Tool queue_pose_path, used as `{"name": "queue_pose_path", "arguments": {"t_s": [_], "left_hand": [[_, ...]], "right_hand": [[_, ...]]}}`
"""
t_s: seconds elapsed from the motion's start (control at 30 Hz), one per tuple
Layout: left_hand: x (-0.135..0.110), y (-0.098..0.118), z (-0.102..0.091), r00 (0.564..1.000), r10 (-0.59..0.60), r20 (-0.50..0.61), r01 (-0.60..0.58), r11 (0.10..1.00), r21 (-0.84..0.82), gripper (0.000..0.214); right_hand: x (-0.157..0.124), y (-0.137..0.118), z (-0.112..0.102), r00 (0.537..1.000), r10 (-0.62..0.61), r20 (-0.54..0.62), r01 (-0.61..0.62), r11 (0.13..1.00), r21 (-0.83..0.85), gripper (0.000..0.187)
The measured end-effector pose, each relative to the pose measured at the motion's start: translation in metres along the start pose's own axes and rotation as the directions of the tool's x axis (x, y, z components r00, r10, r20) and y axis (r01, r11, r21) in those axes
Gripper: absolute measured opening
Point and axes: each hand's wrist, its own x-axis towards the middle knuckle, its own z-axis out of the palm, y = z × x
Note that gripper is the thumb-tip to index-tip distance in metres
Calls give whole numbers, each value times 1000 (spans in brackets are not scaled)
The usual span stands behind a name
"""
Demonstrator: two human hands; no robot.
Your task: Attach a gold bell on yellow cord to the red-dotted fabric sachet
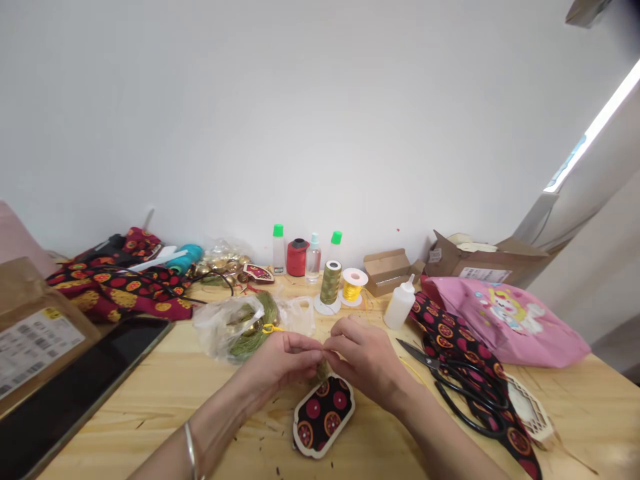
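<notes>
My left hand [293, 360] and my right hand [363, 360] meet fingertip to fingertip near the middle of the table, both pinched closed. Just under the fingertips shows a bit of olive-green thread [323, 372], at the top end of a pendant [324, 415]. That pendant has a pale wooden rim around black fabric with red and orange round motifs, and it lies tilted above the wood. The fingers hide how the thread is fastened. Beyond my left hand, a bundle of green tassels [255, 327] with a yellow tie lies partly in a clear plastic bag [213, 323].
Spools of green thread [331, 283] and yellow cord [353, 288] stand behind, near a white squeeze bottle [400, 305]. Black scissors [465, 383] lie on patterned fabric [443, 327] at right, beside a pink bag [515, 323]. A dark tablet-like slab [90, 393] lies left.
</notes>
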Motion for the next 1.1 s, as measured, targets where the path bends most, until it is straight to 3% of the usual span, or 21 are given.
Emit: {"name": "queue_pose_path", "arguments": {"t_s": [0.17, 0.37, 0.47, 0.63, 0.8, 0.93, 1.1], "left_hand": [[0, -1, -1, 999, 55, 3, -54, 990, 131, 20], [0, -1, -5, 992, 58, -112, -53, 997, 48, 15], [0, -1, -7, 993, 52, -107, -47, 998, 46, 16], [1, -3, -7, 998, 28, -55, -22, 995, 100, 17], [3, -4, -5, 998, 60, 3, -59, 977, 206, 17], [4, -4, 2, 996, 75, -50, -56, 952, 302, 12], [8, -9, 6, 975, 183, -125, -105, 878, 468, 9]], "right_hand": [[0, 1, 2, 997, -32, 75, 40, 993, -111, 20], [2, -3, -1, 989, 118, 92, -112, 991, -68, 13], [3, -5, -2, 984, 149, 99, -144, 988, -53, 12], [2, -3, 2, 991, 82, 102, -73, 994, -87, 14], [2, -4, 1, 980, -5, 201, 43, 982, -186, 17], [3, -10, -2, 961, -11, 276, 85, 963, -256, 11], [3, -18, 5, 966, 68, 251, 17, 946, -325, 9]]}}
